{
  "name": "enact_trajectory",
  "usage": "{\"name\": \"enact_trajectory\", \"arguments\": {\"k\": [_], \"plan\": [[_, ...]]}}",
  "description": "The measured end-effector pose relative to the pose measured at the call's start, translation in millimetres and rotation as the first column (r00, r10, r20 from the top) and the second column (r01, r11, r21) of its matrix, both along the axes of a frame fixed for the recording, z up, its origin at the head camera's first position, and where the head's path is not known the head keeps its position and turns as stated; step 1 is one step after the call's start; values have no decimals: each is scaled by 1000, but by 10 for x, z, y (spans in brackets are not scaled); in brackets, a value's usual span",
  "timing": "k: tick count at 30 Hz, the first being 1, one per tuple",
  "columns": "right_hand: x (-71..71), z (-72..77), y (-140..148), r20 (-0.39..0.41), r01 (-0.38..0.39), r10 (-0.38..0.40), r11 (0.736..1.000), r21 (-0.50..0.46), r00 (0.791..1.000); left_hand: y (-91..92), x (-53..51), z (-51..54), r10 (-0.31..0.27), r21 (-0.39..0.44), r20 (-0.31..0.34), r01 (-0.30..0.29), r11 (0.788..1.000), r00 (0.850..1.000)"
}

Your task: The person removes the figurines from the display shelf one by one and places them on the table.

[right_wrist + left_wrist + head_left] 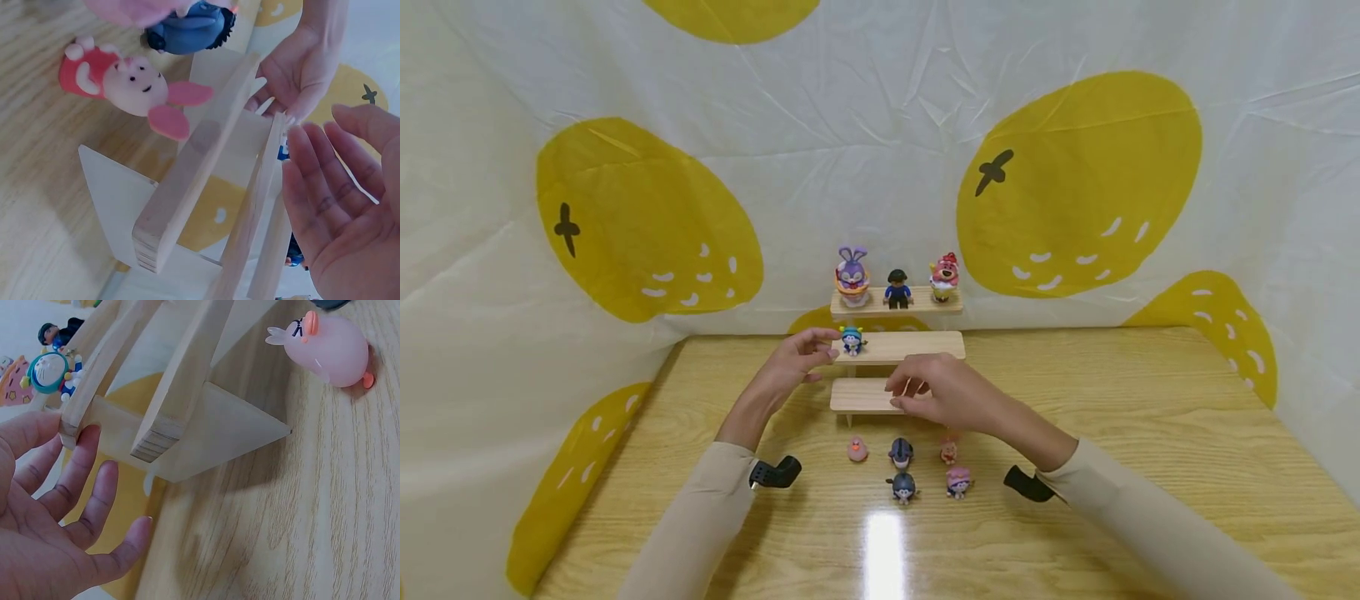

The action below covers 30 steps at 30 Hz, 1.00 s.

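Left hand (796, 357), grip loose beside a blue-hatted toy (852, 341) on the middle shelf (913, 345), seemingly finishes placing; relaxed, empty right hand (942, 390) likely must reach near for another.

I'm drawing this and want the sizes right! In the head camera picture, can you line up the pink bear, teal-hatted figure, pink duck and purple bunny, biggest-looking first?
1. Purple bunny
2. Pink bear
3. Teal-hatted figure
4. Pink duck

They stand in different places, so real sizes may differ.
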State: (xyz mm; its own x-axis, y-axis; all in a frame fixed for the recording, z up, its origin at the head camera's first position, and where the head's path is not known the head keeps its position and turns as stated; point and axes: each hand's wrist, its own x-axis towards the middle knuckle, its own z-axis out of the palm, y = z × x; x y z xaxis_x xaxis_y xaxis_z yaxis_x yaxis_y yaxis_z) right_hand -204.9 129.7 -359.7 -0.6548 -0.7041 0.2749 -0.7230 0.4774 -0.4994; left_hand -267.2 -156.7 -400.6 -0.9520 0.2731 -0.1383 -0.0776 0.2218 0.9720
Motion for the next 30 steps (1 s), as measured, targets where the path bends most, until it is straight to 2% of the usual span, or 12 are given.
{"name": "enact_trajectory", "arguments": {"k": [9,23,30], "plan": [[-147,-26,-79,14,105,-104,987,-123,994,3,-11,-17,9,2,-7,-9,1000,1000],[-344,-57,-193,58,210,-202,960,-186,978,-8,-32,-32,-1,14,-8,1,1000,1000],[-425,-41,-261,70,224,-214,953,-205,974,-9,-49,-42,-1,11,-4,1,1000,1000]]}}
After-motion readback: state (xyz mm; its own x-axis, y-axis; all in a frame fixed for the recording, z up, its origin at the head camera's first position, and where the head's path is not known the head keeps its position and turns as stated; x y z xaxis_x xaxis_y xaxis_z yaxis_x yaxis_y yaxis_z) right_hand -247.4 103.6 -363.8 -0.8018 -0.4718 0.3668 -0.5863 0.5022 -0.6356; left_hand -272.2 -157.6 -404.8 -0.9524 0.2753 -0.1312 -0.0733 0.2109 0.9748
